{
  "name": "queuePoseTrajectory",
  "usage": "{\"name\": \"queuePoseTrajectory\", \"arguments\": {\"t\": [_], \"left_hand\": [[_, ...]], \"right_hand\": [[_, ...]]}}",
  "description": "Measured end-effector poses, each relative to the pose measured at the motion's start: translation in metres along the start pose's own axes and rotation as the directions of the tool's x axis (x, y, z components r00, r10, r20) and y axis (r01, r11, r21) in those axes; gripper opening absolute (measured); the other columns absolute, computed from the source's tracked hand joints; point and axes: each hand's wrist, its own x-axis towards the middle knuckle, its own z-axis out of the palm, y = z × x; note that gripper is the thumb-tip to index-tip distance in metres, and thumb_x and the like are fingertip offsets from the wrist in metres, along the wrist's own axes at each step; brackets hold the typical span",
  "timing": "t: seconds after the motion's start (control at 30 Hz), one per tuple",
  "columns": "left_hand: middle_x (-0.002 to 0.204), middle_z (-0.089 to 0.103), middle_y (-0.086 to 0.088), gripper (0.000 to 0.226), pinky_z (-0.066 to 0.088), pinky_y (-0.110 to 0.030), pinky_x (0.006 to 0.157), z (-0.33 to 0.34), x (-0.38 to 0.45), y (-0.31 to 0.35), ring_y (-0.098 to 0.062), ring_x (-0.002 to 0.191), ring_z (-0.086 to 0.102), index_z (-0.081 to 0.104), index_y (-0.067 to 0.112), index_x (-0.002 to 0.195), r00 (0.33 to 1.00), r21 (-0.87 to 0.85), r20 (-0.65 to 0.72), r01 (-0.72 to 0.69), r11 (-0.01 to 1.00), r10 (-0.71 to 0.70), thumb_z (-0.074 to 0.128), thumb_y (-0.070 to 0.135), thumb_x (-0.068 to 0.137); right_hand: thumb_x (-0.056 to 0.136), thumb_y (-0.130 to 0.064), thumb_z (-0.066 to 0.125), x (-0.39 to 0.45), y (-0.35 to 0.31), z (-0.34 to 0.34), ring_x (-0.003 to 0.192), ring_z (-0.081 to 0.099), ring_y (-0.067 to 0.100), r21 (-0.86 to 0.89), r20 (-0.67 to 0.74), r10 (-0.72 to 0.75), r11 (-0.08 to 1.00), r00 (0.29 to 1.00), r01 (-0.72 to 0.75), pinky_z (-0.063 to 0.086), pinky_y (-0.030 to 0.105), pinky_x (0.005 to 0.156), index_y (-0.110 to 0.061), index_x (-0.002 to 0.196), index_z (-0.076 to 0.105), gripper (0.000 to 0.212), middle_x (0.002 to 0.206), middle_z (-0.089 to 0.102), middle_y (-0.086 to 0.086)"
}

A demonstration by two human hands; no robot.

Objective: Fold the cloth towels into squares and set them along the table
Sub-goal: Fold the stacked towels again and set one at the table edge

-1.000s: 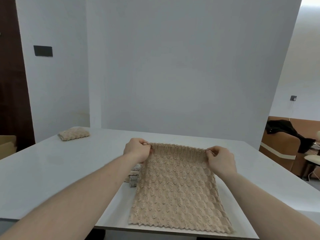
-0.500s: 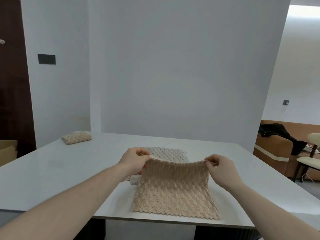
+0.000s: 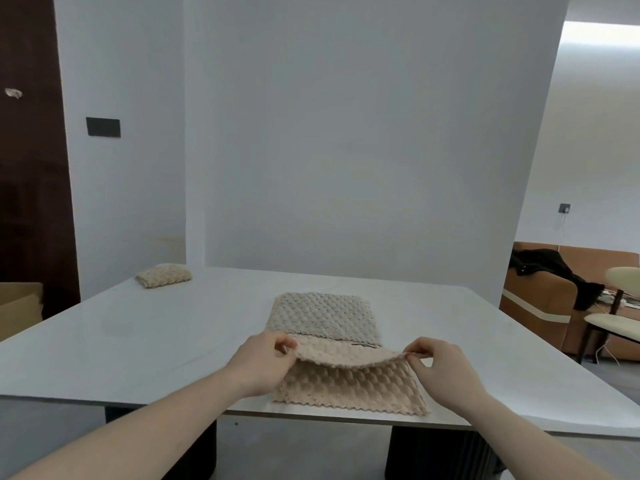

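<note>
A beige textured towel lies at the near edge of the white table. Its far edge is lifted and doubled back toward me. My left hand pinches the left corner of that lifted edge, and my right hand pinches the right corner. Just behind it a greyish towel lies flat on the table. A small folded beige towel rests at the far left corner.
A white wall panel stands right behind the table. To the right are a brown sofa with a black garment and a cream chair. A cardboard box sits at the left, beside a dark door.
Both hands have drawn the towel's far edge toward me, folding it over itself. The greyish towel behind it has come into view.
</note>
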Motion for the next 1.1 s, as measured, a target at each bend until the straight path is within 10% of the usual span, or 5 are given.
{"name": "queuePoseTrajectory", "arguments": {"t": [0.6,0.83,1.1], "left_hand": [[0.098,0.066,0.020,0.025,0.046,-0.016,0.083,0.026,-0.035,-0.022,0.000,0.090,0.061,0.071,0.038,0.109,0.997,0.224,0.034,-0.076,0.972,0.071,0.057,0.038,0.088],[0.107,0.051,0.020,0.005,0.042,-0.014,0.080,0.024,-0.034,-0.025,-0.001,0.086,0.058,0.068,0.039,0.088,0.990,0.242,0.058,-0.139,0.960,0.129,0.071,0.042,0.086],[0.103,0.050,0.017,0.012,0.039,-0.017,0.073,0.028,-0.028,-0.018,-0.002,0.083,0.057,0.067,0.033,0.079,0.994,0.303,0.039,-0.108,0.947,0.101,0.065,0.044,0.082]], "right_hand": [[0.085,-0.023,0.066,-0.051,0.026,0.021,0.091,0.064,-0.004,-0.086,0.121,0.014,0.996,0.993,-0.003,0.044,0.010,0.077,-0.040,0.076,0.064,0.020,0.094,0.070,-0.021],[0.074,-0.033,0.072,-0.048,0.021,0.024,0.106,0.060,0.001,0.059,0.072,0.092,0.994,0.993,-0.097,0.044,0.028,0.091,-0.035,0.067,0.072,0.008,0.107,0.065,-0.025],[0.094,-0.049,0.052,-0.019,-0.009,0.037,0.151,0.022,0.013,-0.061,0.138,0.044,0.998,0.989,-0.036,0.021,0.032,0.122,-0.035,0.141,0.051,0.050,0.164,0.026,-0.011]]}}
